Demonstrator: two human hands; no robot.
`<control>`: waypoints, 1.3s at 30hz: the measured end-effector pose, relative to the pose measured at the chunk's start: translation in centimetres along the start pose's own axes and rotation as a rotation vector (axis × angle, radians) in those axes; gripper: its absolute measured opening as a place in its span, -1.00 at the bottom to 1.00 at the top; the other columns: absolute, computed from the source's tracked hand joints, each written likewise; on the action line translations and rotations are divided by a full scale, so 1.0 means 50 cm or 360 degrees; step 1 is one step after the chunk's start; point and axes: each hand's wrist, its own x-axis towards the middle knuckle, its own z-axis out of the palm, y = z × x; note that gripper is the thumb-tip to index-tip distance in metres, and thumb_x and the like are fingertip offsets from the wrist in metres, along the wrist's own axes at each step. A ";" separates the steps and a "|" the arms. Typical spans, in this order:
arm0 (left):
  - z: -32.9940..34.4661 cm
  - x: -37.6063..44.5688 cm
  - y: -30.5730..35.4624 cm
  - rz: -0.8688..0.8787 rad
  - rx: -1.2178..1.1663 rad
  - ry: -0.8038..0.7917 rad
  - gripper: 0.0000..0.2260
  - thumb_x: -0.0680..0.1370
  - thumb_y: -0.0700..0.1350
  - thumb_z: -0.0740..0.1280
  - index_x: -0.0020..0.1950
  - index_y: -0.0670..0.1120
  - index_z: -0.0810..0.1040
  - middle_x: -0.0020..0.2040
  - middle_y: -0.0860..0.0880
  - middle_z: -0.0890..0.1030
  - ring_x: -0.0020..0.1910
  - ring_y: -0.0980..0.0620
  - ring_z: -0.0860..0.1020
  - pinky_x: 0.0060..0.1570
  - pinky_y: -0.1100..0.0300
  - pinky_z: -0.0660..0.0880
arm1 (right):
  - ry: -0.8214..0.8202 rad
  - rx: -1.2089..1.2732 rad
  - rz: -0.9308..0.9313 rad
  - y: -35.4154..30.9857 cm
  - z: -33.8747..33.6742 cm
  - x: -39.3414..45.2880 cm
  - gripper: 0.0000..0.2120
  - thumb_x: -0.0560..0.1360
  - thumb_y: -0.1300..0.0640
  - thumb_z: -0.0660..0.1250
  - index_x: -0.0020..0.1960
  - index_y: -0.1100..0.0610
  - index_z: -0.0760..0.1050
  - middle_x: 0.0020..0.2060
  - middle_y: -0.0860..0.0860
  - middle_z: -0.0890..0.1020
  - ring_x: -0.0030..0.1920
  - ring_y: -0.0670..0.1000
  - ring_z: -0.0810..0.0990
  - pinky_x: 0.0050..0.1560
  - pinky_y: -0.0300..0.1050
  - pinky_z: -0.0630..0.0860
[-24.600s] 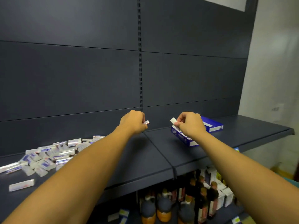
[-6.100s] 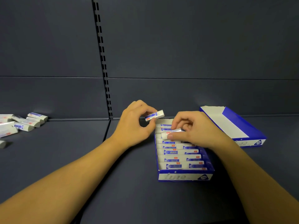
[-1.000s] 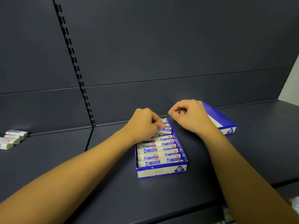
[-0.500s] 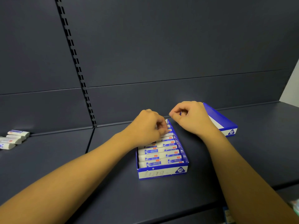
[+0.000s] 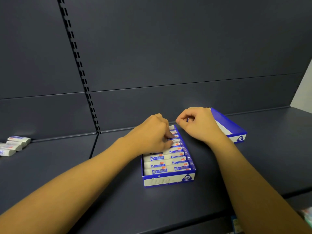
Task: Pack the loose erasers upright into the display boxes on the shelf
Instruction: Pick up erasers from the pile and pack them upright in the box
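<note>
Head-camera footage is filled by a dark shelf (image 5: 253, 166) backed by a dark panelled wall (image 5: 185, 48) with a slotted upright (image 5: 79, 65). A blue-and-white display box (image 5: 168, 181) is set on the shelf near its middle, its short front wall turned toward the shelf's front edge and its length running back toward the wall. Rows of packed erasers (image 5: 166, 163) are seen inside it, white with blue labels, standing on edge side by side from the front wall to about the back end. The left hand (image 5: 152, 135) is lowered over the rear part of the box, its fingers curled down among the back rows; an eraser (image 5: 173, 138) is pinched between thumb and fingertips there, though how much of it is seated cannot be told. The right hand (image 5: 199, 125) is held just above the shelf behind the box's back right corner, its fingers curled in with thumb and forefinger pressed together; whether anything is held between them cannot be told. A second display box (image 5: 231, 130) is lying behind and to the right of the first, close to the wall, partly hidden by the right hand. At the shelf's far left edge, near the wall, a small group of loose erasers (image 5: 15, 145) is lying flat, well apart from both boxes.
</note>
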 end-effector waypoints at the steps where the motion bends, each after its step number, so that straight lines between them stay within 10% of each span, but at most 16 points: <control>1: 0.000 0.000 0.000 0.0043 0.0027 0.0001 -0.70 0.60 0.11 0.33 0.19 -0.02 0.68 0.03 0.04 0.61 0.03 0.15 0.39 0.04 0.22 0.43 | -0.0005 0.0003 0.0006 0.001 0.001 0.000 -0.95 0.51 0.15 0.44 -0.11 0.08 0.67 -0.30 -0.17 0.60 -0.26 -0.31 0.53 -0.29 -0.52 0.39; 8: 0.009 -0.002 0.000 0.0202 0.0215 0.0019 -0.69 0.63 0.07 0.27 0.16 -0.09 0.68 0.01 -0.02 0.60 0.03 0.08 0.44 0.05 0.14 0.45 | -0.0071 0.0007 0.0049 -0.005 -0.001 -0.003 -0.97 0.53 0.12 0.43 -0.09 0.04 0.63 -0.25 -0.14 0.61 -0.24 -0.20 0.58 -0.31 -0.55 0.39; 18: -0.031 -0.047 -0.064 -0.0411 -0.0355 0.0376 -0.78 0.54 -0.09 0.39 0.18 0.01 0.68 -0.09 0.08 0.61 -0.10 0.18 0.49 -0.04 0.51 0.29 | -0.0132 0.0107 0.0088 -0.003 0.011 -0.012 -0.97 0.54 0.13 0.43 -0.07 0.07 0.61 -0.26 -0.19 0.58 -0.19 -0.41 0.54 -0.32 -0.57 0.38; 27: -0.108 -0.210 -0.138 -0.1190 0.0011 0.0023 -0.73 0.53 -0.07 0.25 0.15 -0.02 0.65 0.08 -0.08 0.66 0.01 -0.13 0.62 0.04 -0.04 0.60 | -0.0066 0.0083 0.0177 -0.017 -0.002 0.000 -0.89 0.53 0.17 0.40 -0.12 0.16 0.68 -0.28 -0.01 0.69 -0.30 -0.17 0.57 -0.29 -0.48 0.37; 39: -0.196 -0.376 0.022 -0.1689 0.0315 -0.0032 -0.75 0.55 -0.05 0.23 0.06 -0.06 0.67 0.02 -0.16 0.66 -0.04 -0.23 0.60 -0.05 -0.03 0.61 | -0.0510 -0.0466 -0.0206 -0.198 -0.028 -0.062 -0.85 0.51 0.13 0.27 0.00 0.11 0.58 -0.08 0.08 0.61 -0.09 0.15 0.59 -0.06 0.03 0.61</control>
